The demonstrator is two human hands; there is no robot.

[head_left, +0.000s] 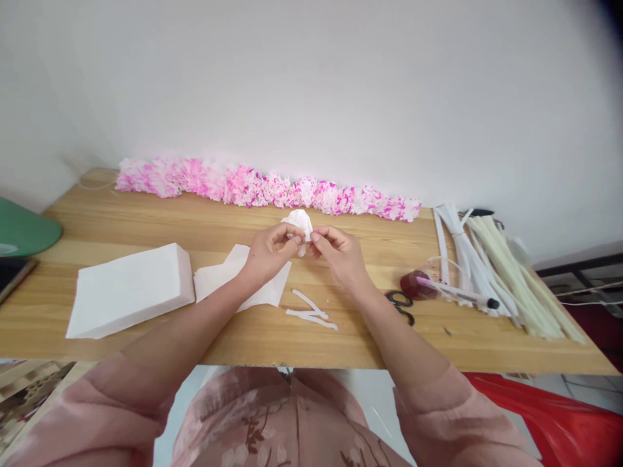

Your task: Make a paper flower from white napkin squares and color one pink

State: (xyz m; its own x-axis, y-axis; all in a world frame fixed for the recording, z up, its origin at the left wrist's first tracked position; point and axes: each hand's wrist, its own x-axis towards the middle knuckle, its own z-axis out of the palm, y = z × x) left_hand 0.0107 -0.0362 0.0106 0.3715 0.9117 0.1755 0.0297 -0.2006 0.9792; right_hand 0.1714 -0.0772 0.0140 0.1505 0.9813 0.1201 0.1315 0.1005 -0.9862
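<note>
Over the middle of the wooden table, a gathered white tissue paper flower [300, 220] is held up between my two hands. The thumb and fingers of my left hand [273, 250] pinch it from the left. On its right edge, my right hand [338, 253] pinches the thin paper with thumb and forefinger. Beneath my left forearm lie loose white paper sheets [265, 292], partly covered by it. Short white pipe cleaner pieces [311, 313] rest on the wood between my forearms. Black-handled scissors [400, 299] lie beside my right forearm, their blades hidden.
A row of pink and white paper flowers [253, 186] runs along the wall. On the left are a thick white paper stack [131, 292] and a green object [24, 227]. To the right sit a dark red jar [413, 285], a pen-like tool [457, 293] and bundled pipe cleaners [511, 272].
</note>
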